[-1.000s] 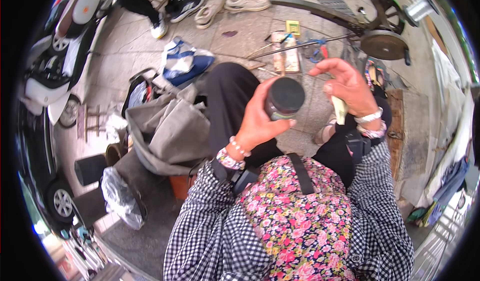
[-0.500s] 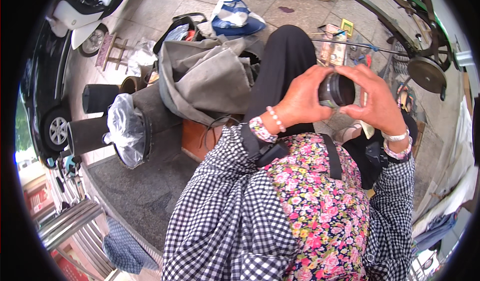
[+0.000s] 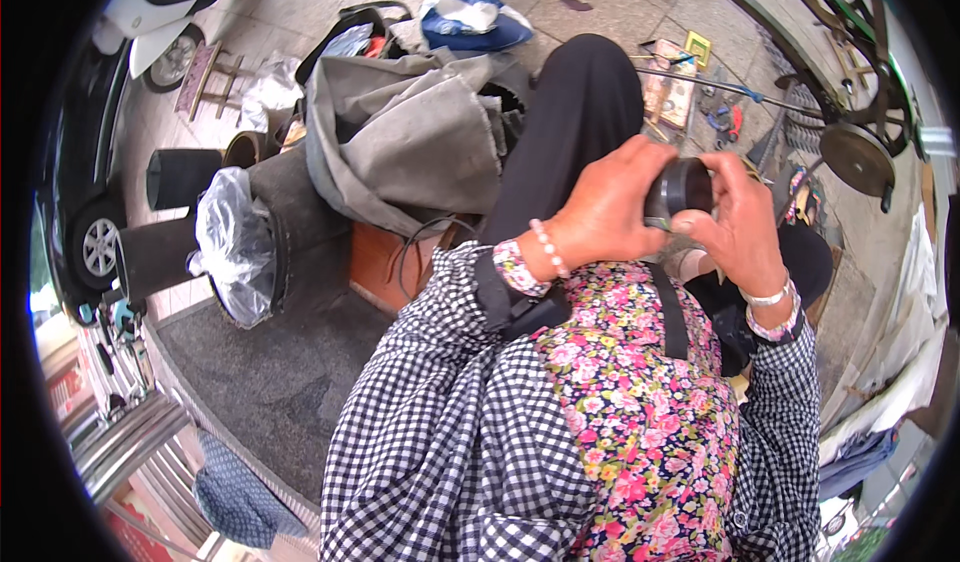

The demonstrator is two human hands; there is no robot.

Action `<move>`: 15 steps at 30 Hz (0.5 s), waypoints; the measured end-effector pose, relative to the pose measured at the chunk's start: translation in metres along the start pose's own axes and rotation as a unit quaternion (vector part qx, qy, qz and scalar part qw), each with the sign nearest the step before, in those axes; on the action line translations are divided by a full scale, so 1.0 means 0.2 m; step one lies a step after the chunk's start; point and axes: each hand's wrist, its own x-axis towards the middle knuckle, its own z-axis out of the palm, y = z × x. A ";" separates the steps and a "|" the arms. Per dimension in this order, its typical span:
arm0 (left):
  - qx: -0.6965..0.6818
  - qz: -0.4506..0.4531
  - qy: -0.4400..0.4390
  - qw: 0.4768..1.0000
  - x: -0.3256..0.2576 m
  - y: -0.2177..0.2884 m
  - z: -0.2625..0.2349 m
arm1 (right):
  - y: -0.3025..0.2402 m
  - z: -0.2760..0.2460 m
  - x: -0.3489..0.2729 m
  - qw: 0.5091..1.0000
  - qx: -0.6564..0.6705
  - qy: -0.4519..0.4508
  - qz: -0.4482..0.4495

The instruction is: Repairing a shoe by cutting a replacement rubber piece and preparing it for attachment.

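Above my lap, both hands hold a small dark round jar point(image 3: 686, 186) with a smooth black top, tilted to the right. My left hand point(image 3: 615, 200) is closed round its left side. My right hand point(image 3: 745, 224) grips the right side, with the thumb low and the fingers over the top edge. Part of the jar is hidden behind the fingers. Just beyond it is my knee in black cloth point(image 3: 580, 112).
Grey cloth point(image 3: 410, 142) is heaped to the left, beside a dark cylinder topped with clear plastic point(image 3: 235, 247). A blue and white bag point(image 3: 465, 12) lies ahead. At the far right stands a dark metal machine with a wheel point(image 3: 857, 157). Scattered tools point(image 3: 722, 117) lie near it.
My right hand has closed in round the jar and its fingers have come lower. The jar has shifted slightly down. The whole view has moved a little.
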 end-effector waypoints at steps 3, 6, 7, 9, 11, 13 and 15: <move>-0.033 0.022 -0.005 0.999 0.00 0.00 -0.01 | 0.00 -0.02 -0.07 0.995 0.089 -0.011 0.047; -0.155 0.052 0.008 0.986 -0.03 -0.04 0.01 | -0.10 -0.09 -0.09 0.981 0.152 -0.070 0.101; -0.153 0.051 -0.016 0.987 -0.04 -0.04 0.01 | -0.06 -0.11 -0.09 0.984 0.119 -0.092 0.091; -0.152 0.050 -0.037 0.986 -0.04 -0.04 0.01 | -0.03 -0.14 -0.09 0.986 0.083 -0.117 0.080; -0.202 0.051 -0.087 0.974 -0.05 -0.05 0.04 | -0.05 -0.19 -0.07 0.987 -0.061 -0.146 0.001; -0.214 0.048 -0.077 0.973 -0.05 -0.06 0.05 | -0.06 -0.17 -0.05 0.992 -0.067 -0.102 -0.025; -0.213 0.022 -0.092 0.972 -0.05 -0.07 0.04 | -0.05 -0.12 -0.04 0.995 -0.025 -0.090 -0.034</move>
